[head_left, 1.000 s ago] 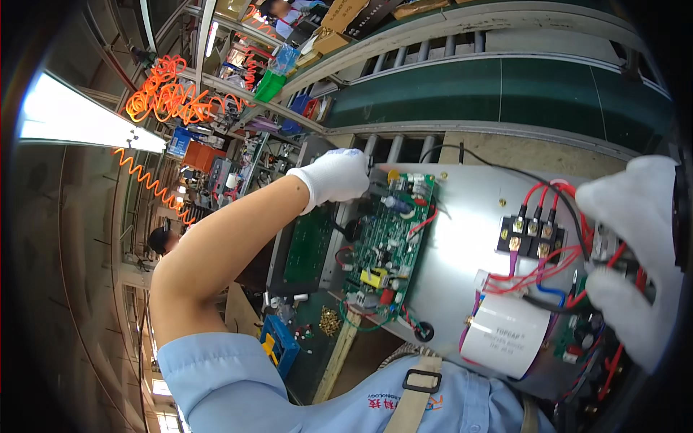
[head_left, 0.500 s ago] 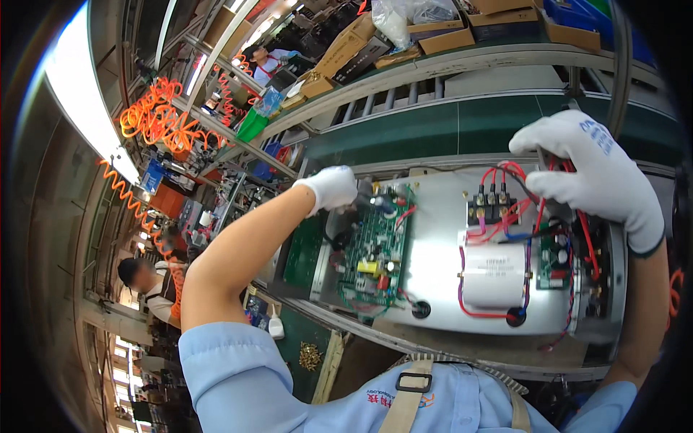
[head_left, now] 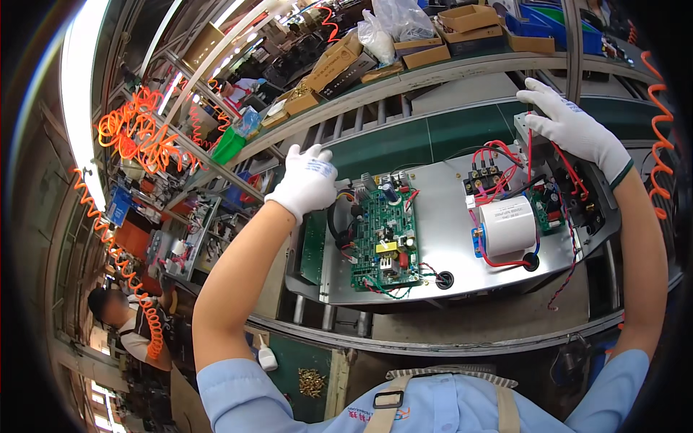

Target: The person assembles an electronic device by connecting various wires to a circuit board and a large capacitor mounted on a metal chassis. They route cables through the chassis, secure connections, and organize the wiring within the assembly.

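An open metal chassis lies crosswise before me on a roller line. Its left part carries a green circuit board, and its right part a large white cylindrical capacitor with red leads. Behind that capacitor sits a black terminal block with red wires. My left hand, in a white glove, is at the chassis's far left corner, fingers loosely bent and apart, apparently holding nothing. At the far right corner, my gloved right hand has its fingers spread, the thumb close to a red wire.
Cardboard boxes and blue bins stand on a shelf beyond the green belt. Orange coiled hoses hang at left. A white bottle and a pile of brass-coloured parts lie below. A co-worker is at left.
My left hand has lifted off the circuit board's far edge toward the left, its fingers loosening. My right hand has drawn back from the wires and spread its fingers. The view has shifted.
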